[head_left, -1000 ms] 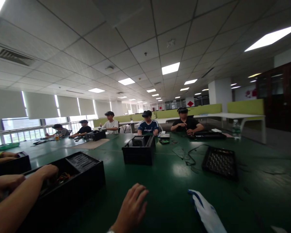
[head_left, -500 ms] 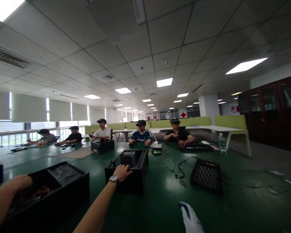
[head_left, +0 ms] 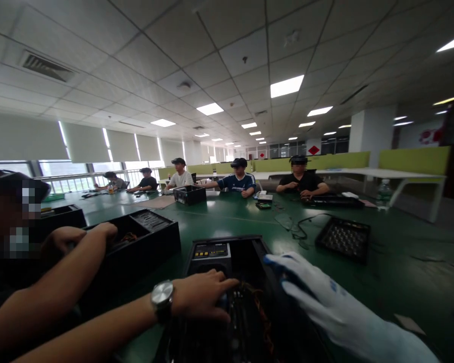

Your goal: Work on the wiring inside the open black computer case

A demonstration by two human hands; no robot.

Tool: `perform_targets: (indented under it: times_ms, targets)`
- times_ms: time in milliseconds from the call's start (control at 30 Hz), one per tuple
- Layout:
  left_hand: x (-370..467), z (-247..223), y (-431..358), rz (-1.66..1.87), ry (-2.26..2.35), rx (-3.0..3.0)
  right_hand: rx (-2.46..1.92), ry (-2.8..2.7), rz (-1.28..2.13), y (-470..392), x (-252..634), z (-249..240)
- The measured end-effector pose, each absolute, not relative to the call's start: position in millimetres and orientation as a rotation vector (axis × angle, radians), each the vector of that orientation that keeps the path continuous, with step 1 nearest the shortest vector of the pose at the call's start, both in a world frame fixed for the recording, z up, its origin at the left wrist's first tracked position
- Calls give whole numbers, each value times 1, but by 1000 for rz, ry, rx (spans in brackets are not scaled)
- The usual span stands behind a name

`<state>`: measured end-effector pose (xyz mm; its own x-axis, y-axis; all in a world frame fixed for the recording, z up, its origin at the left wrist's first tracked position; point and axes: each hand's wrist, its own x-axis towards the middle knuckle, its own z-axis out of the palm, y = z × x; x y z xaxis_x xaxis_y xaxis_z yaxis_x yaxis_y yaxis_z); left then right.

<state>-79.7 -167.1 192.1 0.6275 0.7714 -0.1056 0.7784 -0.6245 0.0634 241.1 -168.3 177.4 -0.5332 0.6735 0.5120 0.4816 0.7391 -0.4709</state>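
An open black computer case (head_left: 249,243) stands right in front of me on the green table (head_left: 401,262). A power supply with yellow labels (head_left: 211,250) sits at its far end, and orange and dark wires (head_left: 251,307) lie inside. My left hand (head_left: 200,297), bare with a wristwatch (head_left: 162,298), grips the case's left side, fingers reaching over the inside. My right hand (head_left: 310,297), in a white glove with blue marks, lies over the case's right wall and holds it.
At my left a co-worker's hand (head_left: 106,231) reaches into another open black case (head_left: 155,237). A black perforated panel (head_left: 342,239) and loose cables (head_left: 293,229) lie further right. Several people sit along the table's far side, with a third black case (head_left: 189,194) and a water bottle (head_left: 384,191).
My left hand reached out to the far case, and the case now stands close in front of me. My gloved right hand has come up onto its right wall. The view swung left.
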Motion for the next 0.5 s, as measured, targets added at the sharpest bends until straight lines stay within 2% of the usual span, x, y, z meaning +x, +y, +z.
perform_targets:
  times_ms: [100, 267, 367, 500]
  targets:
    - [-78, 167, -154, -362, 1265, 2968, -749, -2687, 154, -198, 190, 203]
    - [-71, 140, -160, -751, 1239, 3046, -980, -3203, -204, -195, 137, 199]
    - [-68, 144, -161, -772, 1224, 3064, -1134, -3342, -264, -181, 124, 195]
    - [-76, 178, -170, -686, 1226, 3012, -1210, -3389, -239, -154, 110, 189]
